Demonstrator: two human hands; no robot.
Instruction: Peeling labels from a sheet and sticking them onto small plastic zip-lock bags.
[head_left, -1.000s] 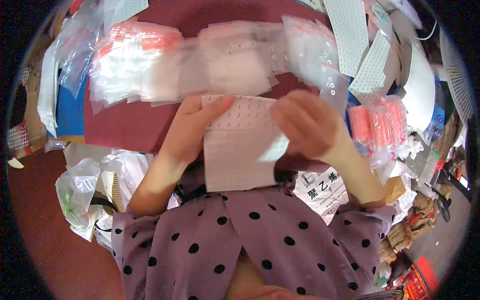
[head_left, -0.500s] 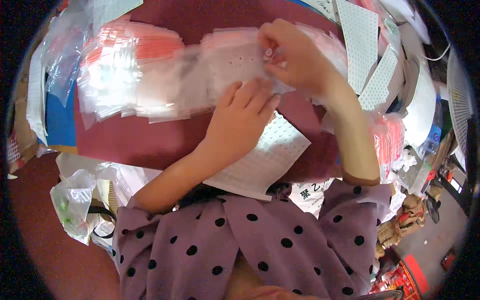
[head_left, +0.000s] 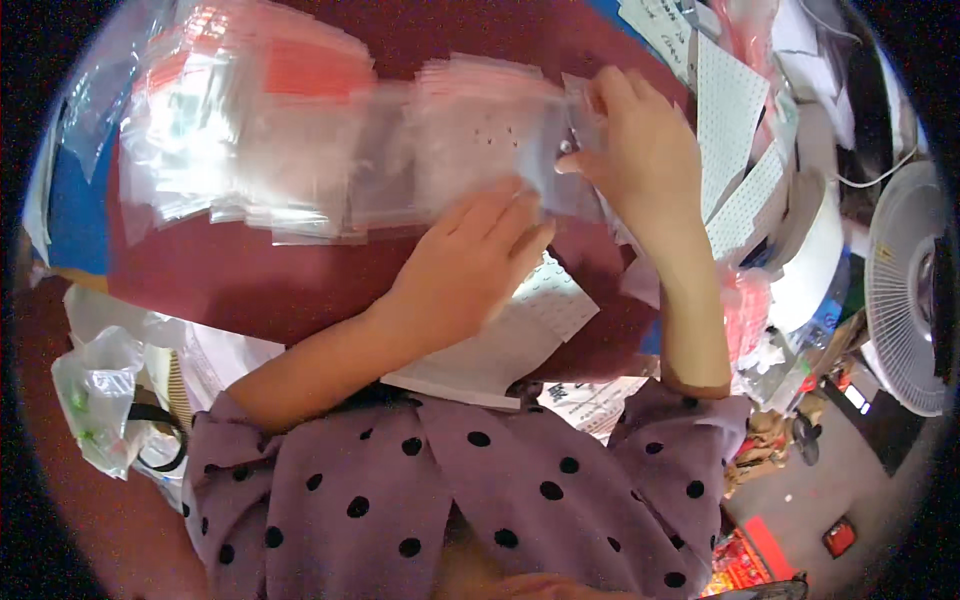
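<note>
Clear zip bags with red edges [head_left: 315,75] lie fanned in overlapping rows on the dark red tabletop. My left hand [head_left: 455,262] rests at the lower edge of the right-hand row of bags [head_left: 470,140], its fingers stretched forward, slightly blurred and apparently holding nothing. A few tiny dark pieces show on or in the top bag there. At the right end of that row, my right hand [head_left: 645,135] is closed on a small clear bag [head_left: 578,95]. Small shiny round pieces [head_left: 567,147] show beside its thumb. Partly under my left hand is a white card [head_left: 560,300] with rows of small raised marks.
More white dotted cards [head_left: 728,125] stack along the right, beside a bundle of red-edged bags [head_left: 745,310]. A white fan [head_left: 905,290] stands at the far right. Plastic wrap [head_left: 100,95] covers the far left corner. A clear plastic bag [head_left: 95,395] is at lower left.
My right hand has shifted right and its thumb has parted from the fingertips, showing the shiny pieces. My left hand has drawn slightly down and left. The whole view has shifted a little.
</note>
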